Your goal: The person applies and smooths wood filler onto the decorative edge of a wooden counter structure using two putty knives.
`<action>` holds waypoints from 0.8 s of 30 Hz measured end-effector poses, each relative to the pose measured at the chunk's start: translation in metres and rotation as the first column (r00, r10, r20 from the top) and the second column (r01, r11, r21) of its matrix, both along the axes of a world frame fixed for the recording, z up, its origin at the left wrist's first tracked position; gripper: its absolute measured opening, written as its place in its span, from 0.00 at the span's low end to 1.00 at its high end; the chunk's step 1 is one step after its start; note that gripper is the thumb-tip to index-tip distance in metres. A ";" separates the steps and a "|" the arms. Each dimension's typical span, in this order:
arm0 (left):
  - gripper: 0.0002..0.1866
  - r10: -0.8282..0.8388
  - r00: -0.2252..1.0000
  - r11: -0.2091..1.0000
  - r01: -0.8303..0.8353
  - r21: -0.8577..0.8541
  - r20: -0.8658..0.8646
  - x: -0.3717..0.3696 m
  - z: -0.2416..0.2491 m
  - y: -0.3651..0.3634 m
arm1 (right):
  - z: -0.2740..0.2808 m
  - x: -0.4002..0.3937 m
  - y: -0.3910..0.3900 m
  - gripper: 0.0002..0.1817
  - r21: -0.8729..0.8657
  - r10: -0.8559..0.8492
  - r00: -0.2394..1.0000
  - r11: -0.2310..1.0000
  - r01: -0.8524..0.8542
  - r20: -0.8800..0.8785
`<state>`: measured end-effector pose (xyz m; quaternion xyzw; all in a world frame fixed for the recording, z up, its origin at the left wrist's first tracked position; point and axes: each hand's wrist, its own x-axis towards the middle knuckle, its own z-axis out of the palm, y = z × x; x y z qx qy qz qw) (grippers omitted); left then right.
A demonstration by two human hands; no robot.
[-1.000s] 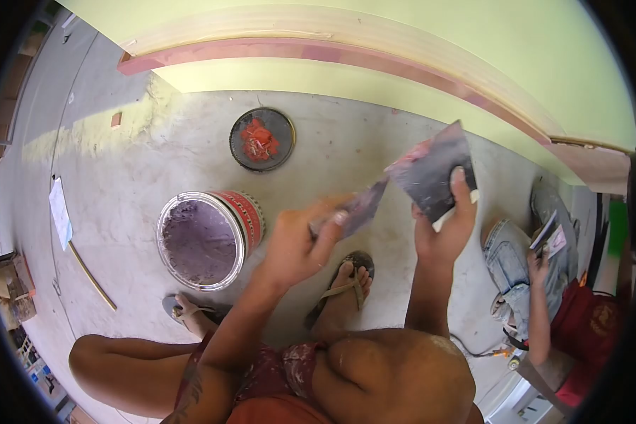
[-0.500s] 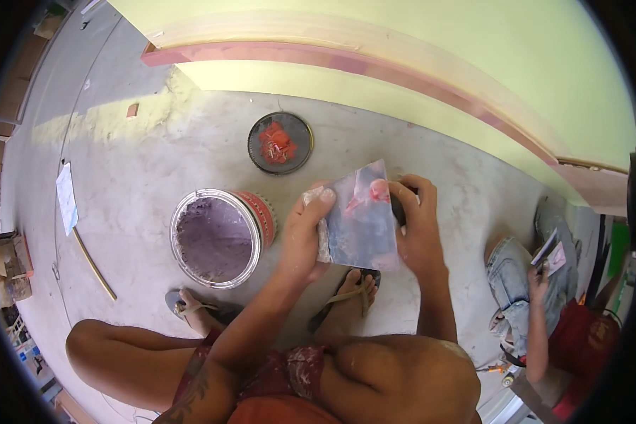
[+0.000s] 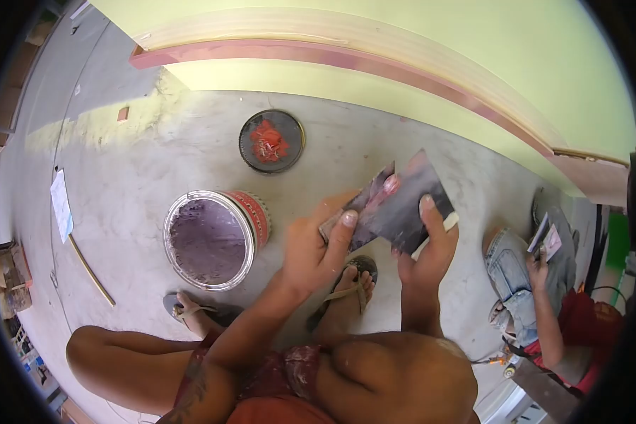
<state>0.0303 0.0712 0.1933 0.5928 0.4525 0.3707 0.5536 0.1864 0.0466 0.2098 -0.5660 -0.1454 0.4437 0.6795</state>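
My left hand [image 3: 316,244] is closed around a flat grey putty spreader [image 3: 366,210], thumb on its face. My right hand [image 3: 431,244] grips a second flat putty spreader [image 3: 420,184] with a pale edge strip, its thumb on top. The two blades overlap in front of me, and a pink-red dab of paste [image 3: 387,188] sits where they meet. To the left of my hands stands an open can [image 3: 253,219] of mauve-grey putty [image 3: 208,244]. Beyond it, a dark round lid [image 3: 273,164] carries a lump of red-orange paste [image 3: 267,141].
A yellow-green panel [image 3: 473,63] with a pink band [image 3: 318,53] runs across the far side. At right, a co-worker's hand [image 3: 538,272] holds similar flat tools. A paper sheet [image 3: 61,205] and a thin stick [image 3: 92,270] lie on the floor at left.
My right hand has come from behind the left spreader to the front, thumb now on its own blade. Both blades have tilted, and the pink-red dab has shifted between them.
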 end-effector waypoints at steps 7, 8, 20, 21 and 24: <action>0.15 -0.149 0.987 0.965 0.158 0.207 -0.061 0.004 -0.024 0.000 | 0.003 0.036 0.018 0.13 0.271 -0.232 0.973 0.937 0.221 0.009; 0.15 0.113 0.937 0.982 -0.055 -0.180 0.331 0.012 -0.022 0.001 | 0.006 0.029 0.011 0.13 0.377 -0.246 0.955 0.911 0.169 0.165; 0.11 0.458 0.579 0.762 0.137 -0.633 0.675 0.010 -0.015 0.012 | -0.042 0.023 -0.023 0.16 0.013 0.185 0.398 0.896 -0.444 0.899; 0.11 0.515 0.575 0.714 0.123 -0.689 0.636 0.011 -0.012 0.011 | -0.036 0.019 -0.033 0.18 0.210 -0.068 0.340 0.892 -0.400 0.938; 0.12 0.539 0.568 0.686 0.133 -0.716 0.622 0.013 -0.019 0.008 | -0.077 -0.004 -0.021 0.16 0.689 -0.310 0.683 0.612 -0.389 0.661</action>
